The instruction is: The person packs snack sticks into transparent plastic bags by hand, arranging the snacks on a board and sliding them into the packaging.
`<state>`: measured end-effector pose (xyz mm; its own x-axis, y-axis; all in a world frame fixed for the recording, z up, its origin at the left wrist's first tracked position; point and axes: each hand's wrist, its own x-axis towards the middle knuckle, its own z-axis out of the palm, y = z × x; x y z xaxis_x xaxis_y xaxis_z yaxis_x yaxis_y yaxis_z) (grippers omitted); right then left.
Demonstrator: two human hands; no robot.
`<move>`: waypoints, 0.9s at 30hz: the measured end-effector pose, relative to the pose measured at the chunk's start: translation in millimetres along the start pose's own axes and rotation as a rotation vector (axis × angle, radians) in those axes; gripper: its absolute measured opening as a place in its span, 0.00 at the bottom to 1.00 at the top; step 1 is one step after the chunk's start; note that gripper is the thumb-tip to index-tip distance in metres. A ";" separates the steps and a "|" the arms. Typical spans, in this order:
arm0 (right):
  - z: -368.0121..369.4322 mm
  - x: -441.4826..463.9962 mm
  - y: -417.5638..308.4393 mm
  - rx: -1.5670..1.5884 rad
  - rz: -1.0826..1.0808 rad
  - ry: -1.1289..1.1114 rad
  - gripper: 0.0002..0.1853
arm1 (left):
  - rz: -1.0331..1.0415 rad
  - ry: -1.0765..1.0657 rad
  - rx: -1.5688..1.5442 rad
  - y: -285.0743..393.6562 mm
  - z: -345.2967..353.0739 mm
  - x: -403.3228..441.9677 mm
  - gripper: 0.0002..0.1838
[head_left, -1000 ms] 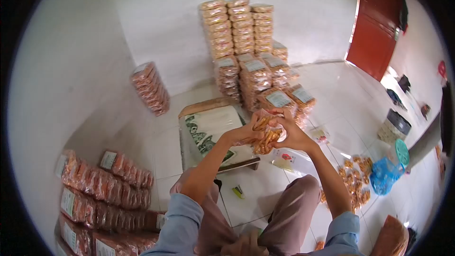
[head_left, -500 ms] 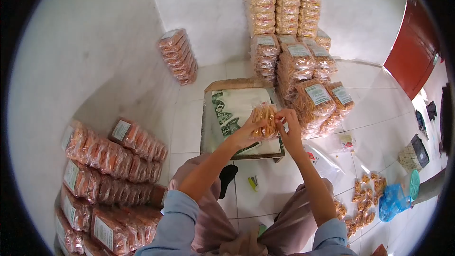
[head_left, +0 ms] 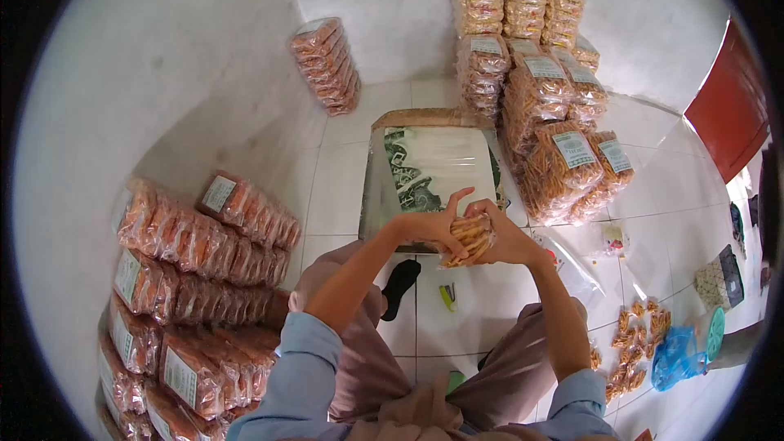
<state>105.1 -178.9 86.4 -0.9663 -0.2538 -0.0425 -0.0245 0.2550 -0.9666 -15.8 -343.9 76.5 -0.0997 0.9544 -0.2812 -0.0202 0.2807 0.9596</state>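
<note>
A small clear plastic bag of stick snacks [head_left: 474, 237] is between my two hands, above the near edge of a low table [head_left: 429, 119]. My left hand [head_left: 437, 230] grips its left side with the thumb across the front, the index finger lifted off. Around its right side curl the fingers of my right hand [head_left: 508, 238]. The bag's top is partly hidden by my fingers. On the table lies a plastic sheet with a green and white print [head_left: 445, 163]. A green stapler [head_left: 447, 296] rests on the floor below my hands.
Tall stacks of bagged snacks [head_left: 543, 114] stand behind the table to the right. More packs [head_left: 188, 245] are piled at the left, with a small stack [head_left: 327, 65] by the wall. Loose small packets [head_left: 633, 343] and a blue plastic bag [head_left: 678, 358] lie at right.
Both hands have come down nearer my body with the snack bag. My right hand has gone from pinching the bag's edge to wrapping its side. The view has shifted slightly.
</note>
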 end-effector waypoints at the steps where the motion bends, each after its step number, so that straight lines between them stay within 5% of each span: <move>1: 6.0 0.9 3.4 0.036 -0.054 0.027 0.40 | 0.018 -0.013 0.034 -0.5 -0.2 0.3 0.66; 5: 13.3 2.8 6.2 -0.101 -0.110 0.089 0.41 | 0.058 -0.035 -0.018 -16.7 -8.8 1.0 0.61; 7: 15.0 4.1 7.2 -0.119 -0.173 0.176 0.39 | 0.083 -0.083 -0.452 -11.7 -14.3 1.5 0.51; 10: 13.7 5.3 12.8 -0.164 -0.256 0.306 0.37 | -0.093 0.008 -0.315 15.0 -12.2 -14.2 0.39; 13: 16.8 4.3 2.9 -0.167 -0.264 0.337 0.37 | -0.056 -0.004 -0.298 12.3 -10.9 -12.6 0.34; 20: 8.7 5.5 17.6 -0.202 -0.226 0.359 0.37 | 0.048 0.040 -0.296 -0.9 -10.6 -6.0 0.35; 22: 6.1 10.9 26.4 -0.139 -0.311 0.477 0.36 | 0.257 0.234 -0.718 -8.7 -12.2 2.4 0.36; 23: 3.5 12.7 29.2 -0.075 -0.398 0.591 0.35 | 0.261 0.231 -0.714 -14.1 -7.9 7.1 0.36; 25: 9.5 16.7 25.7 -0.040 -0.427 0.686 0.34 | 0.318 0.563 -0.792 -12.5 17.6 10.5 0.37; 27: 15.6 18.7 27.9 0.001 -0.446 0.775 0.33 | 0.335 0.587 -0.871 -4.2 36.3 15.6 0.36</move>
<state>90.4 -191.1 54.7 -0.7684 0.3729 0.5201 -0.4397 0.2828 -0.8525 18.8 -326.4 67.8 -0.6834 0.7077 -0.1794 -0.5754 -0.3708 0.7290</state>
